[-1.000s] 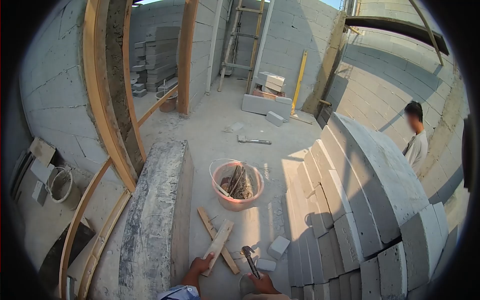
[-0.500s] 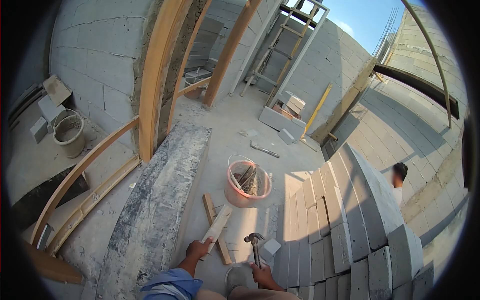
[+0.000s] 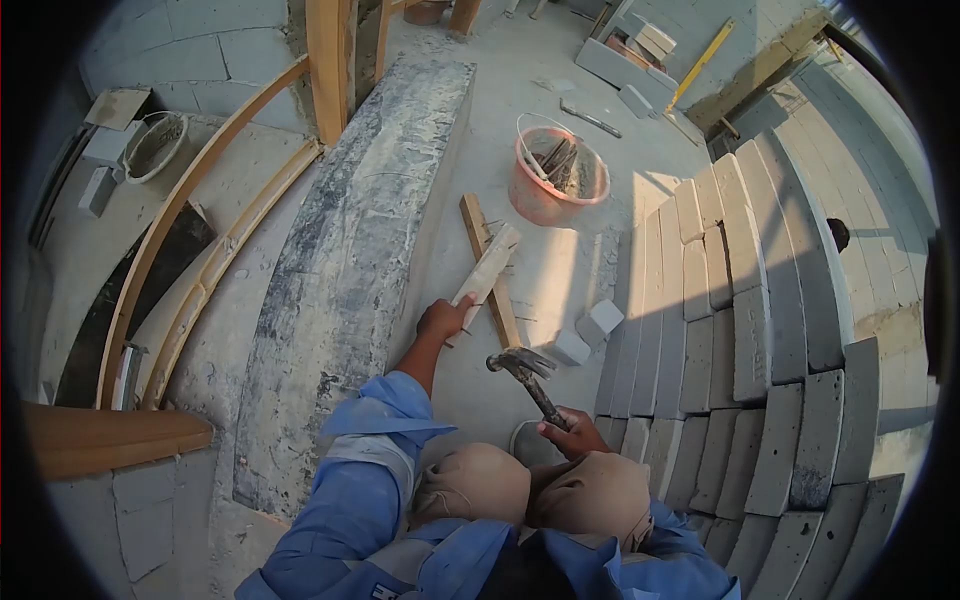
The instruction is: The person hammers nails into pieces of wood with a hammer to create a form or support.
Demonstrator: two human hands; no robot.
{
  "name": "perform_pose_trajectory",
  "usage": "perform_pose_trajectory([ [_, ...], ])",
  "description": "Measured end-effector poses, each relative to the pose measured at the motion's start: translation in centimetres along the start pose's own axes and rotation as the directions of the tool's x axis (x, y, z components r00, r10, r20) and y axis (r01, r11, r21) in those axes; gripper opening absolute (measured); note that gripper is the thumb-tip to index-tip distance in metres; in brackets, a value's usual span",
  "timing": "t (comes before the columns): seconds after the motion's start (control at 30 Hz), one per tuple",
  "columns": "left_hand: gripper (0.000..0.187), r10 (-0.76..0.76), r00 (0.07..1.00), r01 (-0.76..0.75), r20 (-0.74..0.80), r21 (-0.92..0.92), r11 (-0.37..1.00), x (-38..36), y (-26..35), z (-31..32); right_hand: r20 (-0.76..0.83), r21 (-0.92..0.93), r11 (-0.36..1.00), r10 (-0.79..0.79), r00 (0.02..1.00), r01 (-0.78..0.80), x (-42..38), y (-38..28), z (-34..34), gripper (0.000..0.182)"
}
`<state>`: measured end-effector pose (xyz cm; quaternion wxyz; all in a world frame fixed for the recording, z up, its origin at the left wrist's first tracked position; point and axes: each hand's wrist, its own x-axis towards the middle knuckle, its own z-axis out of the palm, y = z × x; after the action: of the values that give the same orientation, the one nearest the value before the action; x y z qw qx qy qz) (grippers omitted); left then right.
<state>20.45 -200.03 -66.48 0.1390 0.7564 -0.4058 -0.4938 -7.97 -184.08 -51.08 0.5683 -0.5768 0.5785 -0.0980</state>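
My left hand (image 3: 443,318) is closed around the near end of a short pale wooden board (image 3: 489,266), which has nails sticking out of its side. The board is tilted above a darker wooden strip (image 3: 490,275) on the floor, partly covering it; nails show on the strip too. In my right hand (image 3: 577,434) is a claw hammer (image 3: 524,377), gripped low on its dark handle, with its head up and pointing away from me. The hammer head is apart from the board, to its lower right.
A pink bucket (image 3: 556,205) with wood scraps stands ahead. Stacked grey blocks (image 3: 755,340) rise at right, with loose block pieces (image 3: 601,322) beside them. A long stained slab (image 3: 350,240) lies at left. Another person's head (image 3: 838,234) shows behind the stack.
My view has tipped downward, so my knees and sleeves now show and the bucket sits higher. Both hands keep their hold on the board and the hammer; the hammer head has turned slightly.
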Motion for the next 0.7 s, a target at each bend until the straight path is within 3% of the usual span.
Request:
perform_pose_trajectory([
  [0.1,0.096,0.012,0.998,-0.006,-0.061,0.095,0.995,1.8,-0.7,0.6,0.021,-0.085,0.995,-0.054,0.998,0.055,1.4,1.6,0.1,0.033],
  [0.2,0.099,0.003,1.000,-0.005,0.027,0.084,0.996,2.1,-1.3,0.7,-0.029,-0.097,0.994,-0.055,0.998,0.052,2.5,2.8,0.0,0.032],
  [0.3,0.100,0.012,0.997,-0.005,-0.075,0.088,0.996,2.4,-1.0,0.7,-0.134,-0.065,0.989,-0.139,0.981,0.131,4.3,4.9,-0.1,0.033],
  [0.4,0.100,0.016,0.999,-0.014,-0.037,0.061,0.998,3.0,-1.8,0.9,-0.179,0.062,0.998,0.001,0.984,0.011,6.3,4.5,-0.4,0.035],
  [0.43,0.099,0.052,0.993,-0.045,-0.108,0.066,0.997,3.1,-2.1,1.5,-0.204,0.149,0.988,0.078,0.976,-0.048,7.1,4.2,-0.6,0.036],
  [0.5,0.098,0.091,0.979,-0.080,-0.181,0.068,0.994,2.6,-1.2,1.2,-0.234,0.166,0.986,0.032,0.972,0.008,8.7,3.4,-1.4,0.038],
  [0.57,0.097,0.032,0.999,-0.031,0.013,-0.068,0.997,1.7,-0.5,0.4,-0.270,0.336,0.942,0.098,0.958,-0.001,9.5,2.4,-2.8,0.038],
  [0.7,0.097,-0.012,0.999,0.017,0.053,-0.099,0.995,1.9,-0.9,0.2,-0.413,0.332,0.926,-0.029,0.910,0.180,12.3,-1.2,-6.1,0.043],
])
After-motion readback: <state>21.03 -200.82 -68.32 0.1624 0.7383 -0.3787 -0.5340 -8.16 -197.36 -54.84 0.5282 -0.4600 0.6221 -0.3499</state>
